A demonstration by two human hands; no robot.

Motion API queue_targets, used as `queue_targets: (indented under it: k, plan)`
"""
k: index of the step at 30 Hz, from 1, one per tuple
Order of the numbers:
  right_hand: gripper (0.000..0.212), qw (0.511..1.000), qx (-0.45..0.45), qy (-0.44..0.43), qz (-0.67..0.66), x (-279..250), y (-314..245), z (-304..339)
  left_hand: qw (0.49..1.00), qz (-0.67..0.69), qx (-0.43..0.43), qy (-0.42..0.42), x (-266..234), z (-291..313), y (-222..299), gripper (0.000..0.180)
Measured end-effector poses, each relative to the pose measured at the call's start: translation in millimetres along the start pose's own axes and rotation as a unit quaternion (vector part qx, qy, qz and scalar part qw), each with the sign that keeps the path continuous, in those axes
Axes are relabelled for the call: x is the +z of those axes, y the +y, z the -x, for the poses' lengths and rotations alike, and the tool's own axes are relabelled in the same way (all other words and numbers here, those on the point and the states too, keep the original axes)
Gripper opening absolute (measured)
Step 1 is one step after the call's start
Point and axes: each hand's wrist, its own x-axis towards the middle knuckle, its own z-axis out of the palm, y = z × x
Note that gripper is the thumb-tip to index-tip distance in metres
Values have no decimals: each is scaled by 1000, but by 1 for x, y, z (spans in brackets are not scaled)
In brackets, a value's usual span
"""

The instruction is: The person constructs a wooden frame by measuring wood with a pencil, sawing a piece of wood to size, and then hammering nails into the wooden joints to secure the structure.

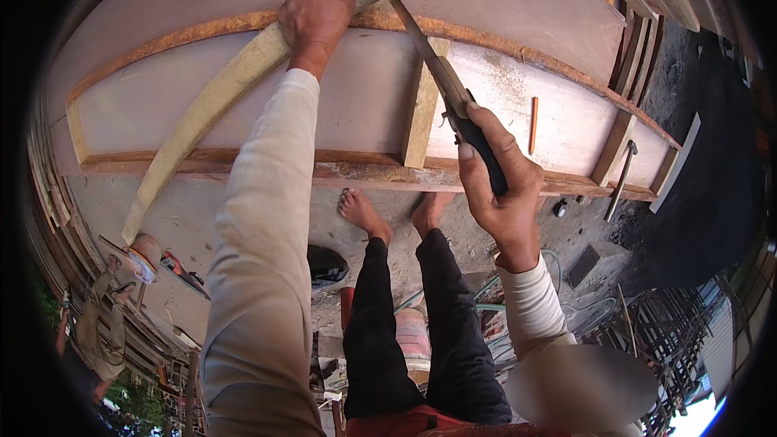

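Note:
A long pale wooden plank (214,101) lies aslant over the curved wooden frame (218,28). My left hand (320,12) is closed around the plank near its upper part, pressing from above. My right hand (506,182) grips the black handle of a handsaw (414,31), index finger stretched along it. The saw's blade crosses the plank just right of my left thumb. How deep the teeth sit in the wood, if at all, I cannot tell.
An orange pencil (533,125) lies on the pinkish panel, right of a short crosspiece (425,105). A hammer (622,180) and a pale flat strip (677,163) rest at the frame's right end. My bare feet stand below its near edge; a dark bowl-like container (326,265) sits on the ground.

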Motion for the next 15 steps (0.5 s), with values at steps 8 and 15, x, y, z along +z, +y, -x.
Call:
queue_targets:
  k: [8,15]
  plan:
    - [47,998,-43,34,43,-9,11,34,1000,-18,-7,-2,-6,-10,0,57]
    - [49,996,-65,-38,40,-38,-7,89,999,-24,-12,33,-18,-23,-27,57]
